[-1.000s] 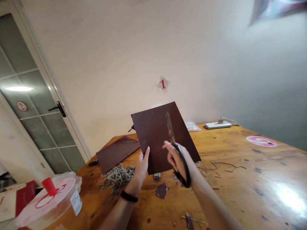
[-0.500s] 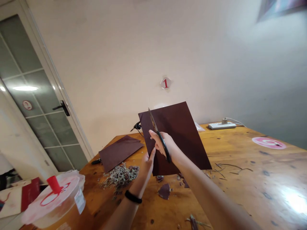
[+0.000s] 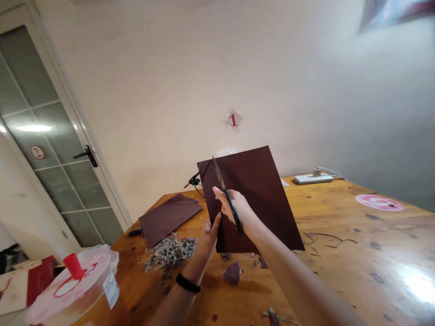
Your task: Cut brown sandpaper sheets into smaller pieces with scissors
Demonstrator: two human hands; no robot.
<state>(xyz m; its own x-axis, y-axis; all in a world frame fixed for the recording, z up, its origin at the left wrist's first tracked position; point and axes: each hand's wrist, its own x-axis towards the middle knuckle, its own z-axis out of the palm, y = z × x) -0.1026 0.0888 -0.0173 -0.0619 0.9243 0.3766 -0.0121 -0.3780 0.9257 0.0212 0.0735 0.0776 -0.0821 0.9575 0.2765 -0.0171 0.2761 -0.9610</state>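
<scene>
A dark brown sheet of paper (image 3: 261,194) is held up, tilted, above the wooden table. My left hand (image 3: 210,233) pinches its lower left edge, thumb in front and the other fingers mostly hidden behind. In my right hand (image 3: 234,206) is a pair of scissors (image 3: 226,190) with black handles, their blades pointing up and lying near the sheet's left part. The blades look close together; whether they touch the paper I cannot tell. More brown paper (image 3: 170,217) lies flat on the table to the left.
A pile of dried shreds (image 3: 173,251) and a torn purplish scrap (image 3: 232,273) lie in front. At the lower left stands a lidded drink cup (image 3: 76,290) with a red straw. A power strip (image 3: 312,179), thin dry stems (image 3: 335,237) and a pink round sticker (image 3: 379,203) are on the right.
The sheet's right side has swung slightly right and down. Both hands keep their hold, and the scissors have shifted slightly right and down with my right hand.
</scene>
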